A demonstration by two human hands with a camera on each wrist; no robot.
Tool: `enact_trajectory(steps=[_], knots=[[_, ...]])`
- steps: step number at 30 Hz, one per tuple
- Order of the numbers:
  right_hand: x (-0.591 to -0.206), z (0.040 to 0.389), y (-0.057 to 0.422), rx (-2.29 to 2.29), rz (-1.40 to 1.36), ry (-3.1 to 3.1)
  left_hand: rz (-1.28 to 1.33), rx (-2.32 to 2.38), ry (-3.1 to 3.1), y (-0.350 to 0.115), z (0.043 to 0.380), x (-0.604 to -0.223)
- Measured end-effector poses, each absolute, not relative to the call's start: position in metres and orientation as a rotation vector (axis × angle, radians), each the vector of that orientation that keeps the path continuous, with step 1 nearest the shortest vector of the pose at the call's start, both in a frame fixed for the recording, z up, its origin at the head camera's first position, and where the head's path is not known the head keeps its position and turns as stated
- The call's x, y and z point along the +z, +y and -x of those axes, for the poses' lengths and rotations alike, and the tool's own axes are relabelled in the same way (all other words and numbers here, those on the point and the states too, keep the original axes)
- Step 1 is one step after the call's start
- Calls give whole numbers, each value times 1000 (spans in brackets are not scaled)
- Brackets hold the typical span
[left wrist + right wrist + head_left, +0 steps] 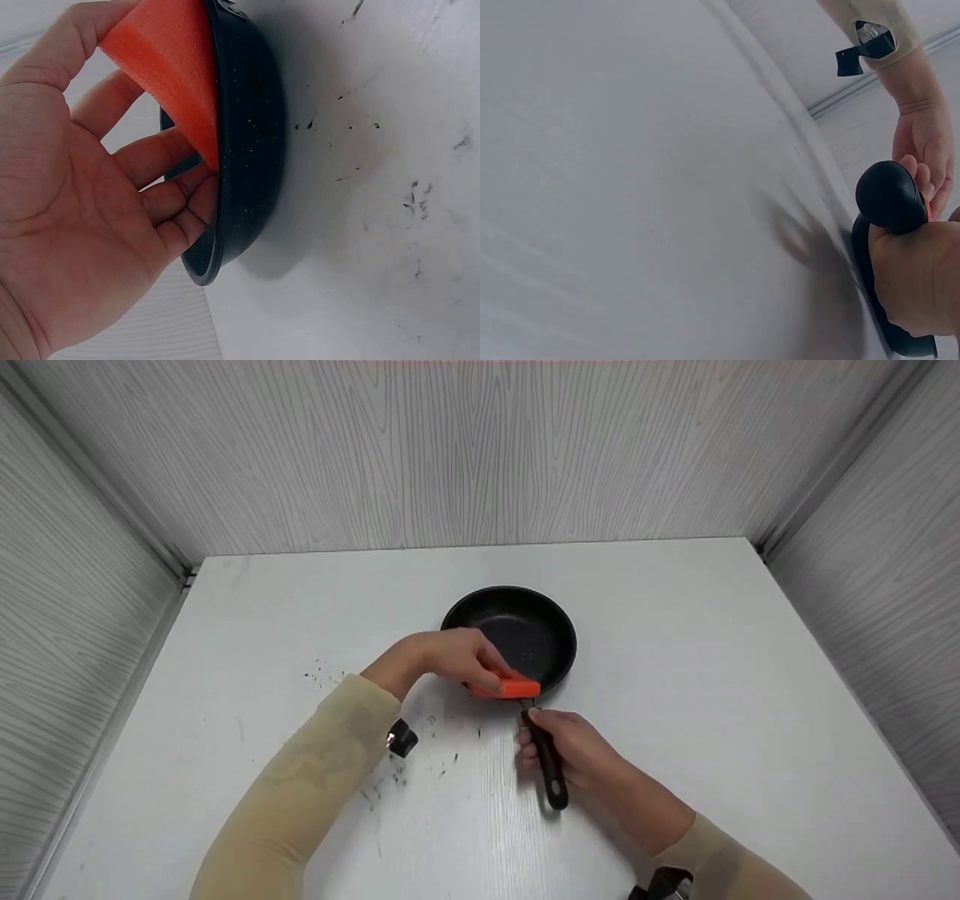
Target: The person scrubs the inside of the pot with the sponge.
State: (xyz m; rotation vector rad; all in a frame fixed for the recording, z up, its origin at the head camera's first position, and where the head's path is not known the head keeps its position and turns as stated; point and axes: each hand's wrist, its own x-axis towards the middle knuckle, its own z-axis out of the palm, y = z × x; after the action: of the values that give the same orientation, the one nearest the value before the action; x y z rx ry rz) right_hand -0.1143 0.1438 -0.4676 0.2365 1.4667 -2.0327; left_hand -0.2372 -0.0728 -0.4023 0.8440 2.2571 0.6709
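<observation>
Both hands are busy here. The left hand [459, 655] has an orange sponge [519, 688] pinched between thumb and fingers, right up against the near rim of a black frying pan [525, 637], just where the handle joins on. From the left wrist view you can see its other fingers bent in by the rim, on the inner side of the pan. The right hand [576, 744] is wrapped round the black handle [551, 776] – thumb on top, fingers underneath – and the rounded tip pokes out past the grip, toward the person. The pan sits around the middle of the white worktop [697, 675], open side up; can't tell from here if its base is fully down or a touch lifted. Its outer wall has little pale flecks all over.

There's a scatter of dark specks and smudges [399, 771] on the worktop, left of the pan and in front of it. Pale yellowish sleeves [300, 765] on both arms, with a small black device [403, 738] at each wrist. Grey wood-grain panels [487, 457] stand behind and on both sides – kinda like a booth.
</observation>
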Motion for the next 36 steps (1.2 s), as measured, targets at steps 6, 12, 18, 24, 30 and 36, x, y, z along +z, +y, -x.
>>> enact_trajectory(steps=[6, 12, 18, 24, 30, 36], knots=[[-470, 118, 148, -2022, -209, 1441, -843, 677, 2241, -70, 238, -404], [-471, 119, 150, -2032, -213, 1412, -851, 706, 2236, -65, 239, -406], [-471, 117, 149, -2054, -223, 1382, -862, 741, 2218, -61, 240, -410], [-471, 114, 147, -2049, -237, 1371, -877, 751, 2234, -53, 237, -411], [-472, 112, 146, -2046, -227, 1379, -858, 778, 2245, -48, 235, -415], [-472, 110, 147, -2034, -230, 1397, -900, 772, 2291, -42, 235, -419]])
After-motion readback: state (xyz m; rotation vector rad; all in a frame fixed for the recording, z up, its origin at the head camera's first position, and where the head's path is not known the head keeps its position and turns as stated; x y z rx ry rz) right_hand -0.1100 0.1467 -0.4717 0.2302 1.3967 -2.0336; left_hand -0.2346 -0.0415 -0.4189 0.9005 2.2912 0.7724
